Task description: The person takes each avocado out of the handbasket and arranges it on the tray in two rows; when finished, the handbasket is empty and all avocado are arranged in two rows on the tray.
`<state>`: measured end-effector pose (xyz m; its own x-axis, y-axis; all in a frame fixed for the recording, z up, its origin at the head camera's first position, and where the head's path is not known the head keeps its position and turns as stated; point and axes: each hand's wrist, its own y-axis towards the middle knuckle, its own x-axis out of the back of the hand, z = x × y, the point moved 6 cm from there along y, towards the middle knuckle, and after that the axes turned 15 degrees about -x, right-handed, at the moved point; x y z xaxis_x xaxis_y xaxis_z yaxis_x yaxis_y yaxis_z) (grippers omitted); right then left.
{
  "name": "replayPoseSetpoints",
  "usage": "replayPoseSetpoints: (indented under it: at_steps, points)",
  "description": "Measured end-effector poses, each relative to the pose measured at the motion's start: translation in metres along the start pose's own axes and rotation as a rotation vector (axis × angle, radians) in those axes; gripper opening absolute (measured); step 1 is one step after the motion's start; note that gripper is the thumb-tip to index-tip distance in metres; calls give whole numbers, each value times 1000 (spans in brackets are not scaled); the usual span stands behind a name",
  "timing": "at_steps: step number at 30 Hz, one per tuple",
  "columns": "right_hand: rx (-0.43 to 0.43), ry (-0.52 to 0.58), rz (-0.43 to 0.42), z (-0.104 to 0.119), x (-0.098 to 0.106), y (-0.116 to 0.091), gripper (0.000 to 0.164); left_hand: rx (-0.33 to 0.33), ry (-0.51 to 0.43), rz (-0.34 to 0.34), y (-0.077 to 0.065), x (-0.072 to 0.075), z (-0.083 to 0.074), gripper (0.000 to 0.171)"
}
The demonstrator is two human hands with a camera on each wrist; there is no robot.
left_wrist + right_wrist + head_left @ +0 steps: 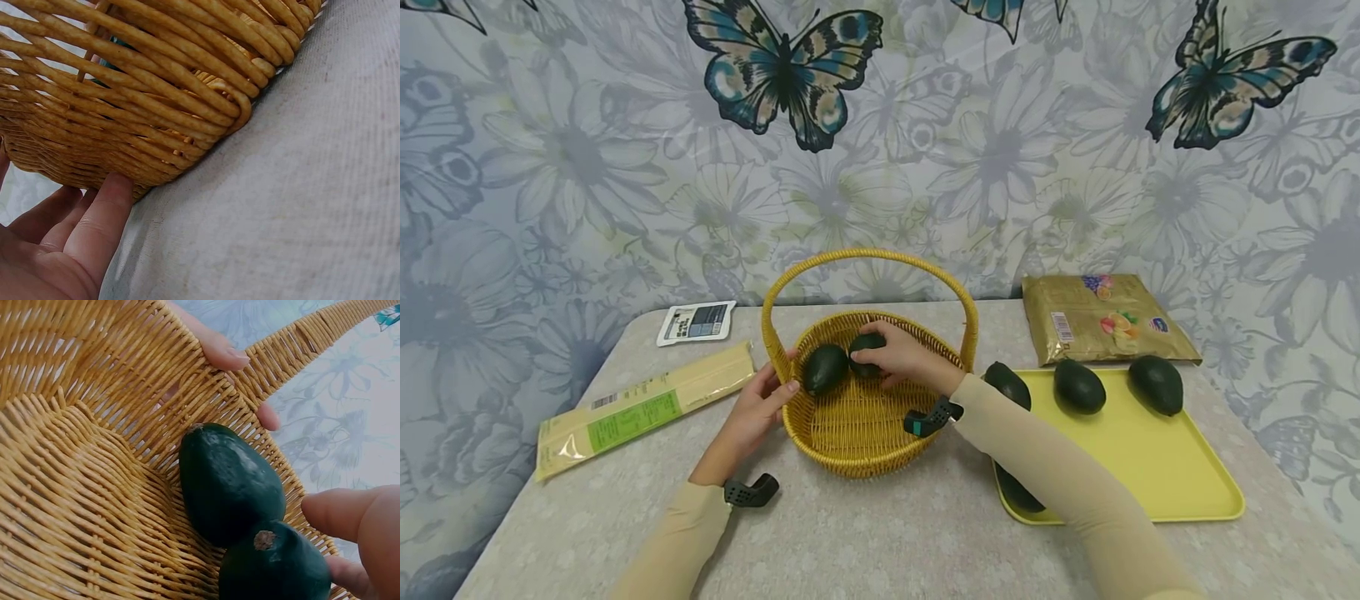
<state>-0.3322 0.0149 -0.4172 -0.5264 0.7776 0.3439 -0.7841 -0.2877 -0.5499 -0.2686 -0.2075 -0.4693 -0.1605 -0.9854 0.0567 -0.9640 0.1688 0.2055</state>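
Note:
A yellow wicker basket (857, 450) with a tall arched handle stands on the table. My left hand (765, 398) grips its left rim at the foot of the handle, thumb over the edge. In the left wrist view, the fingers (103, 225) press against the woven outer wall. Inside the basket lies a dark green avocado (825, 369), stem end visible in the right wrist view. Beside it, touching it, is a second avocado (275, 569). My right hand (906, 358) reaches into the basket and holds this second avocado, its fingers bent around the fruit.
On the right a yellow tray (1150, 467) carries several more avocados (1079, 386), partly covered by my right sleeve. Behind the tray lies a gold packet (1097, 317). A long pale-yellow packet (647, 408) and a small white packet (696, 323) lie to the left.

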Motion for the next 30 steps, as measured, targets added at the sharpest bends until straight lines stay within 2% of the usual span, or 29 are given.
replayPoseSetpoints:
  at_steps: [8, 16, 24, 30]
  points:
    - [55, -11, -65, -1, 1, 3, 39, 0, 1, 8, -1, 0, 3, 61]
    - [53, -10, -58, -3, 1, 3, 50, 2, -8, 8, -3, -1, 2, 61]
    - [37, 45, -49, -2, 6, 1, 47, -12, -12, 10, -1, 0, 0, 61]
    - [83, 44, -56, 6, 10, -5, 47, -15, -8, 14, 0, 1, -1, 61]
